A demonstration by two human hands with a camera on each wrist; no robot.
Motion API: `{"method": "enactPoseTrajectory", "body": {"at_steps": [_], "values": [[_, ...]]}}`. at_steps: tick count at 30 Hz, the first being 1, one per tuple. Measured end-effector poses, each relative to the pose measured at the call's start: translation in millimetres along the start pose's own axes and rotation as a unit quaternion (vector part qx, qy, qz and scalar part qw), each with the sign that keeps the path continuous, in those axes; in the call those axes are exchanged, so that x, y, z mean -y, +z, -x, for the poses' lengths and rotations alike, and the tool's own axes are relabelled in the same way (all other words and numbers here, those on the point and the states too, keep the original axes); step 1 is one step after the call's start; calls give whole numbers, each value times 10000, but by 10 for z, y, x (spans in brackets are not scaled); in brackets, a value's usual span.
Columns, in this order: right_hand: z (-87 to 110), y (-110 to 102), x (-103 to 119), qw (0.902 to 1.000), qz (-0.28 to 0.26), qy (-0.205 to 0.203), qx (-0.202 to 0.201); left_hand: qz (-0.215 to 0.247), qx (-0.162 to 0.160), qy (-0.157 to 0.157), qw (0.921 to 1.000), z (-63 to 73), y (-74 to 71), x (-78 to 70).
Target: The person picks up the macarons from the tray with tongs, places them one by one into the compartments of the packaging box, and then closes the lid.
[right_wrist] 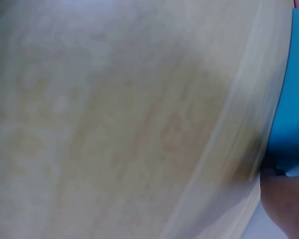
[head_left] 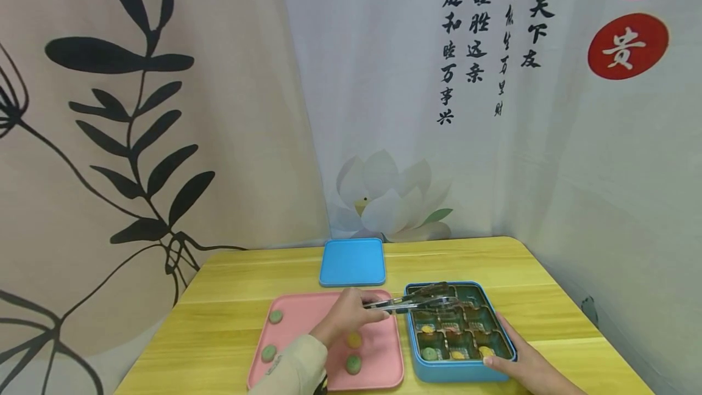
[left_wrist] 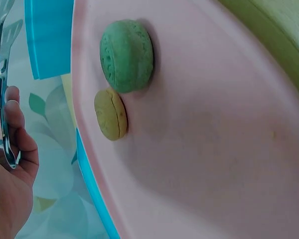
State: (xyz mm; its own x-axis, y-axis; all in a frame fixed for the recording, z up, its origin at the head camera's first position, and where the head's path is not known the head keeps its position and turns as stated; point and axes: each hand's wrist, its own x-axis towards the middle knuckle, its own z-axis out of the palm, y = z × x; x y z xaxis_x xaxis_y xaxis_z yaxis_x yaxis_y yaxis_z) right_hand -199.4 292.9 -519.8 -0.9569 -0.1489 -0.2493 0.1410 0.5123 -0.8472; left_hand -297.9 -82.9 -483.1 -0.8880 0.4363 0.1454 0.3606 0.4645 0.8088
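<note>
1. We see the left hand [head_left: 350, 313] gripping tongs [head_left: 392, 305] over the box [head_left: 455, 373] — a slackened grip could drop them.
2. The right hand [head_left: 521, 359] holds the box's side; hard pushing may shift it.

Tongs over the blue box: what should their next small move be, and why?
I'd probably lower the tongs slightly: the left hand holds them over the back compartments of the blue box, and the right hand grips its corner. Whether the tongs carry anything is unclear.
</note>
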Motion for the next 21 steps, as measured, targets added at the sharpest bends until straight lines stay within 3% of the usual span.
{"method": "enactPoseTrajectory", "body": {"at_steps": [5, 21], "values": [[-10, 1, -2, 10000, 18, 53, -14, 16, -91, -179, 9998, 30, -78, 32], [-37, -18, -22, 9999, -30, 91, 31, -173, -400, -101, 9990, 207, -435, 233]]}}
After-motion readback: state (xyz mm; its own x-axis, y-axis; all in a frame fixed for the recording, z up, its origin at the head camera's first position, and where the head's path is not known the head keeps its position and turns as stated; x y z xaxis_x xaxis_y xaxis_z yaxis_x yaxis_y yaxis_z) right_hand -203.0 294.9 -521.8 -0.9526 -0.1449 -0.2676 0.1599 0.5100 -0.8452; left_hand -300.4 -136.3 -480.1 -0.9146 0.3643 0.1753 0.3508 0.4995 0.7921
